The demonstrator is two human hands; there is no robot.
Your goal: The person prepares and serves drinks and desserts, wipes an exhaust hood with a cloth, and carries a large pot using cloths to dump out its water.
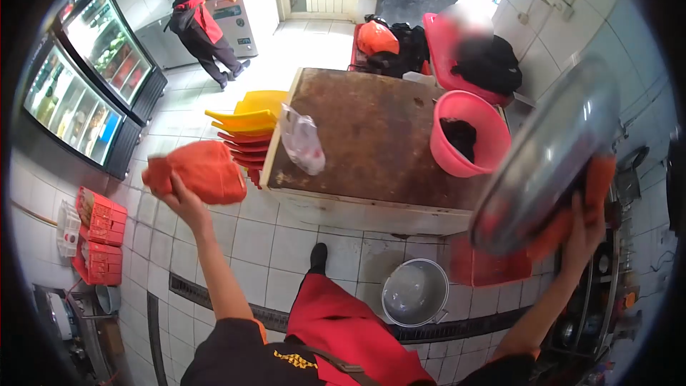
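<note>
My left hand (184, 201) is closed on a folded orange cloth (209, 171), raised in the air left of the table. At the right, my right hand (584, 234) grips a large round metal lid (554, 146), tilted steeply and blurred by motion. A second orange cloth (601, 177) lies between that hand and the lid's edge. The fingers of my right hand are partly hidden behind the cloth. On the floor below stands a metal pot (432, 286) with cloudy liquid inside.
Ahead is a brown-topped table (357, 136) bearing a plastic bag (303, 141) and a pink bucket (486, 129). Stacked yellow and red chairs (246, 118) adjoin its left side. A red crate (493, 268) sits near the pot. Farther off, a person (204, 18) leans over a white appliance.
</note>
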